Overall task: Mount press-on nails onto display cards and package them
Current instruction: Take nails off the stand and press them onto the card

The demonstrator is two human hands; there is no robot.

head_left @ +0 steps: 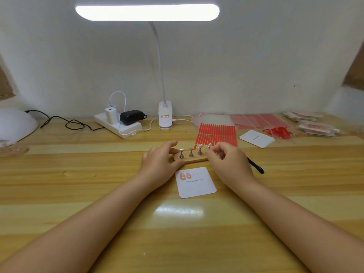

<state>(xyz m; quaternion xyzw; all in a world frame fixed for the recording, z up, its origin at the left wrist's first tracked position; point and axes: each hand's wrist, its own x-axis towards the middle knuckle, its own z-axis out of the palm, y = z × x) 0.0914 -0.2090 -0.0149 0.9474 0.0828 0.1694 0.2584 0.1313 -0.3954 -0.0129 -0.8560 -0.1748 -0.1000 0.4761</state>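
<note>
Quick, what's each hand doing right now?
Left hand: gripping the left end of the wooden nail stand.
Right hand: fingers curled at the stand's right end; cannot tell if it holds a nail.

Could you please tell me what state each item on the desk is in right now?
Desk lamp: lit.
Display card: flat, two nails mounted.
Wooden stand: two left pegs bare.
Left hand: holds the stand's end.
Right hand: fingers curled at a right-end peg.
Charger: plugged in.
</note>
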